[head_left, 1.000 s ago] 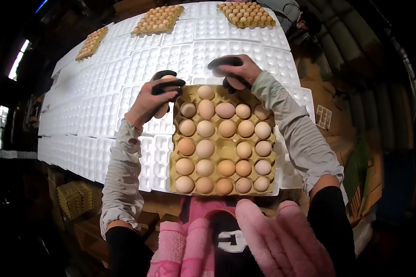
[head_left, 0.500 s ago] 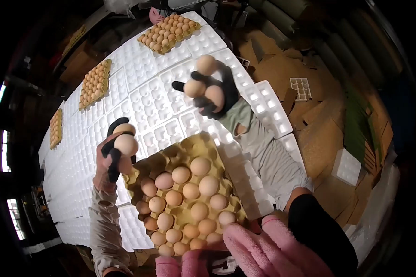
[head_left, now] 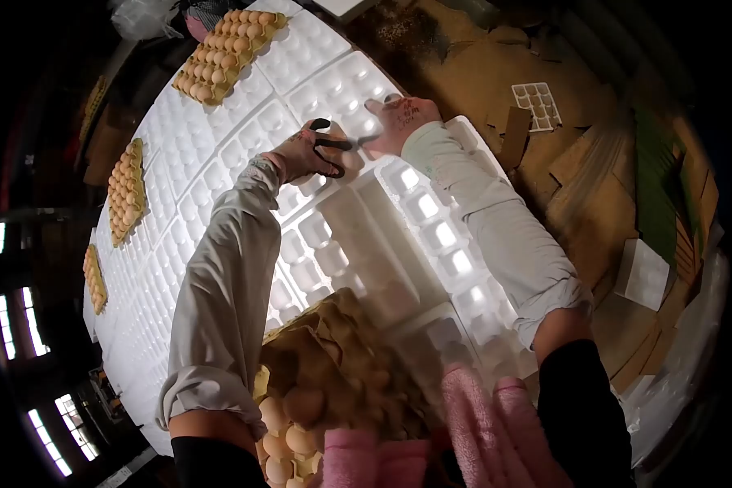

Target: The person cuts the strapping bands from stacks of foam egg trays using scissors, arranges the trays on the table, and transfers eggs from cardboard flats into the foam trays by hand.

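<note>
On the view's clock face, the person's left hand [head_left: 309, 154], dark at the fingertips and grey-sleeved, reaches to eleven with fingers spread and bent; the right hand [head_left: 404, 124] leans in just past twelve, fingers pointing down. Both are over white moulded plastic trays [head_left: 329, 98] with rows of cups; blur and shade hide whether either grasps anything. A yellow-brown pulp carton [head_left: 313, 325] holding pale brown eggs [head_left: 278, 470] lies near the body, between six and seven. Three similar egg-filled cartons [head_left: 126, 193] stand at eleven, half past nine and nearly nine.
</note>
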A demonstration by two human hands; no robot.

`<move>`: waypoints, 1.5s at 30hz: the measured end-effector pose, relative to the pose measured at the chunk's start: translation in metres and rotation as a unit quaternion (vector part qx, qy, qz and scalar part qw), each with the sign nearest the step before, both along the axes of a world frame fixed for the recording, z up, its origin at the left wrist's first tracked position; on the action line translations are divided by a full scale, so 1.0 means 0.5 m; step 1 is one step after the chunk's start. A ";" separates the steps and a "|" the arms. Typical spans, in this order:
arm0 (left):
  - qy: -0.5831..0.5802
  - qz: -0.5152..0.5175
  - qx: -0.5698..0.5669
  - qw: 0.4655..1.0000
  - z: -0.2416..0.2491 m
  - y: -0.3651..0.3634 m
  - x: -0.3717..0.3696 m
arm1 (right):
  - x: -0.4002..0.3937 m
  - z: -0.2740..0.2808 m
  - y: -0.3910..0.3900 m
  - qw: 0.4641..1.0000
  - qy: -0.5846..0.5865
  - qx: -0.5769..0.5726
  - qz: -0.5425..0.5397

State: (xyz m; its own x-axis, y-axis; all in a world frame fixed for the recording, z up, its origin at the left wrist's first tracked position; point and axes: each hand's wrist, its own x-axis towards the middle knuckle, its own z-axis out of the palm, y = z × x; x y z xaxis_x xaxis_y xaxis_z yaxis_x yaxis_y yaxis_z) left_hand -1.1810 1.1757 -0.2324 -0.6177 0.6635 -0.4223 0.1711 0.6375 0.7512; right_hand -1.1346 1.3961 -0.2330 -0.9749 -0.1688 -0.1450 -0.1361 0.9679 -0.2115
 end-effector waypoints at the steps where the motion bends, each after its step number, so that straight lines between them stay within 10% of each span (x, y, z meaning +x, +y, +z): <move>1: 0.138 -0.057 -0.086 0.985 0.029 0.016 0.010 | -0.004 0.001 -0.006 0.993 0.096 -0.058 -0.047; 4: 0.039 0.209 0.154 0.965 -0.066 0.019 -0.077 | -0.076 -0.041 -0.014 0.911 0.221 -0.325 -0.126; 7: 0.208 0.322 0.379 0.842 -0.117 0.123 -0.099 | -0.104 -0.112 -0.010 0.937 0.233 -0.251 -0.073; 9: 0.389 0.197 -0.020 0.900 -0.111 0.166 -0.075 | -0.061 -0.049 0.024 0.909 0.249 -0.316 -0.113; 12: 0.390 0.095 -0.256 0.879 -0.190 0.156 -0.080 | 0.099 0.051 0.118 0.956 0.161 -0.142 -0.201; 15: 0.386 0.092 -0.029 0.918 -0.097 0.093 -0.124 | 0.212 -0.016 0.222 0.957 -0.027 0.011 -0.288; 17: 0.113 0.074 0.289 0.948 0.068 0.041 -0.079 | 0.264 -0.059 0.197 0.968 -0.067 -0.006 -0.244; 21: 0.065 0.174 0.258 0.948 0.339 -0.185 0.182 | 0.271 -0.059 0.157 0.970 -0.038 -0.039 -0.238; 23: 0.127 0.192 0.181 0.956 0.425 -0.273 0.338 | 0.267 -0.050 0.180 0.964 0.205 -0.054 -0.163; 25: 0.217 0.138 0.139 0.956 0.474 -0.299 0.476 | 0.328 0.175 0.072 0.911 0.020 -0.403 -0.078; 27: 0.204 0.082 0.125 0.967 0.445 -0.285 0.580 | 0.404 0.316 -0.061 0.884 -0.037 -0.451 0.114; 29: 0.362 -0.023 -0.067 0.930 0.408 -0.248 0.650 | 0.459 0.349 -0.161 0.884 -0.008 -0.301 0.357; 32: 0.441 -0.042 -0.087 0.892 0.385 -0.248 0.686 | 0.508 0.327 -0.212 0.887 0.206 -0.008 0.413; 34: 0.445 0.019 0.034 0.895 0.381 -0.266 0.701 | 0.513 0.330 -0.191 0.916 0.066 -0.266 0.291; 36: 0.290 0.209 0.224 0.906 0.389 -0.303 0.720 | 0.526 0.343 -0.162 0.759 -0.130 -0.632 0.086; 37: 0.119 0.353 0.342 0.863 0.404 -0.332 0.736 | 0.524 0.347 -0.135 0.659 -0.204 -0.721 0.073; 39: -0.015 0.372 0.551 0.747 0.434 -0.396 0.732 | 0.544 0.379 -0.131 0.632 -0.319 -0.704 0.064; 41: 0.219 0.340 0.297 0.865 0.392 -0.465 0.721 | 0.571 0.393 -0.181 0.862 -0.152 -0.432 0.218; 42: -0.008 0.398 0.394 0.828 0.399 -0.479 0.709 | 0.586 0.376 -0.189 0.914 -0.017 -0.245 0.322; 43: 0.029 0.356 0.139 0.923 0.400 -0.468 0.713 | 0.595 0.359 -0.194 0.908 0.122 -0.041 0.400; 45: 0.320 0.107 -0.133 0.932 0.427 -0.378 0.743 | 0.584 0.355 -0.187 0.918 0.001 -0.167 0.361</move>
State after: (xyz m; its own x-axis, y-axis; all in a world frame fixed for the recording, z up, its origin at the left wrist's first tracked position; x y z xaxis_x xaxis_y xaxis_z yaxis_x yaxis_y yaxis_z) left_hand -0.8093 0.9869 -0.0189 -0.9058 0.4201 -0.0545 0.3767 0.8577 0.3499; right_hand -0.8427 1.3028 -0.0557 -0.5921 -0.8052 0.0332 -0.7165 0.5071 -0.4790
